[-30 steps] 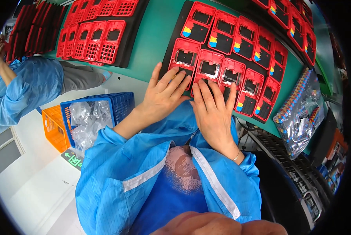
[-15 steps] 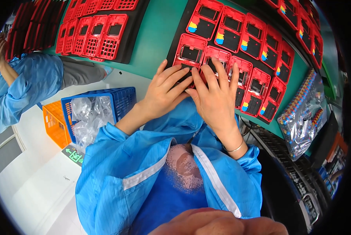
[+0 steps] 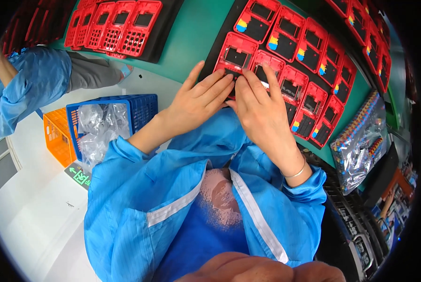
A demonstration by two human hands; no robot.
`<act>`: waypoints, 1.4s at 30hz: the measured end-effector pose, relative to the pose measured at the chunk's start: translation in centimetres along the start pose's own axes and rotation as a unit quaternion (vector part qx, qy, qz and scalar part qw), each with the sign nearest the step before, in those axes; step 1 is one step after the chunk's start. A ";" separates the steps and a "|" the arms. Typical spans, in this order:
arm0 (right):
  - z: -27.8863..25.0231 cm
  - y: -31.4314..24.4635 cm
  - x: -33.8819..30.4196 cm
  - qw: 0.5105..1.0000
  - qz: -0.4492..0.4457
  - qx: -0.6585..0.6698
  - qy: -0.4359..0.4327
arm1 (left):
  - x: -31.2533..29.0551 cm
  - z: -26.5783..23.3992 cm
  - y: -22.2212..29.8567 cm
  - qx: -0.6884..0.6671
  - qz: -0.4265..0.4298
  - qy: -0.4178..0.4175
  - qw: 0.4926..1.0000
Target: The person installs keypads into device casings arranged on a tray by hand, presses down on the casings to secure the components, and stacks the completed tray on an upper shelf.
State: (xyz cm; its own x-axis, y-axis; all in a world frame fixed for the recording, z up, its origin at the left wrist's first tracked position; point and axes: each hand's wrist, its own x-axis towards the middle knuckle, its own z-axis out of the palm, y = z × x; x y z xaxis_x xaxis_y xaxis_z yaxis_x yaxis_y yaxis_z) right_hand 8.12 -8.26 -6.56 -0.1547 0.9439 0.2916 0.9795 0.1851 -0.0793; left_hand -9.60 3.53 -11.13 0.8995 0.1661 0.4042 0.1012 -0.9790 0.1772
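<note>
Both my hands are at a red plastic phone housing (image 3: 236, 55) in the near row on the bench. A dark screen window shows in its upper part; my fingers partly cover the lower part. My left hand (image 3: 196, 101) has its fingers stretched out, tips resting at the housing's lower left. From the other side, my right hand (image 3: 262, 105) lays its extended fingertips on the same lower part. Its ring and little fingers reach over the neighbouring red housing (image 3: 269, 63). Whether a small part lies under the fingertips is hidden.
Several red housings with yellow and blue pieces (image 3: 285, 35) lie in rows on a black mat. Keypad-side housings (image 3: 140, 28) sit left on the green bench (image 3: 196, 33). Right is a clear bag of coloured parts (image 3: 358, 145). A blue crate (image 3: 142, 110) stands left, near another person (image 3: 27, 89).
My right fingers have drawn closer together and moved left toward my left fingertips. My left fingers also lie closer together. The whole view has shifted slightly.
</note>
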 end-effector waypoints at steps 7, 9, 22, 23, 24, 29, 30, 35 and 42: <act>-0.3 1.0 1.2 0.996 0.017 0.080 0.039 | 1.1 0.1 -2.7 -0.050 0.066 -0.009 0.997; -1.8 1.4 -0.5 0.964 0.071 0.214 0.140 | 1.7 -0.4 -2.9 -0.058 0.082 -0.013 0.995; -0.8 -2.4 -1.0 0.681 0.312 0.624 0.223 | 3.5 -3.2 2.4 -0.754 -0.387 0.295 0.441; -0.6 -2.6 -0.4 0.633 0.320 0.657 0.255 | 3.7 -3.4 3.2 -0.761 -0.394 0.295 0.422; -1.2 -2.2 0.1 0.591 0.317 0.694 0.264 | 3.5 -3.1 3.8 -0.770 -0.393 0.284 0.414; -1.5 0.7 0.5 0.503 0.313 0.774 0.223 | 4.8 -3.9 5.4 -0.771 -0.426 0.218 0.421; -1.4 0.7 0.5 0.495 0.319 0.770 0.243 | 4.9 -3.8 5.3 -0.778 -0.407 0.193 0.439; -0.9 0.8 -0.2 0.484 0.340 0.769 0.242 | 4.2 -3.2 4.9 -0.770 -0.412 0.131 0.469; -1.2 1.0 -0.3 0.486 0.344 0.768 0.234 | 3.6 -2.8 4.8 -0.793 -0.407 0.139 0.432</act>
State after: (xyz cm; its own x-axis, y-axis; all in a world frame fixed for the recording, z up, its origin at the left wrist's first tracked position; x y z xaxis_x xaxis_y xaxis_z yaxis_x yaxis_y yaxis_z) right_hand 9.29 -8.66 -5.61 0.5404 0.8276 -0.1515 -0.5295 0.1947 -0.8256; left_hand -7.08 -0.23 -6.28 0.7317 0.6030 -0.3177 -0.2812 0.6917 0.6652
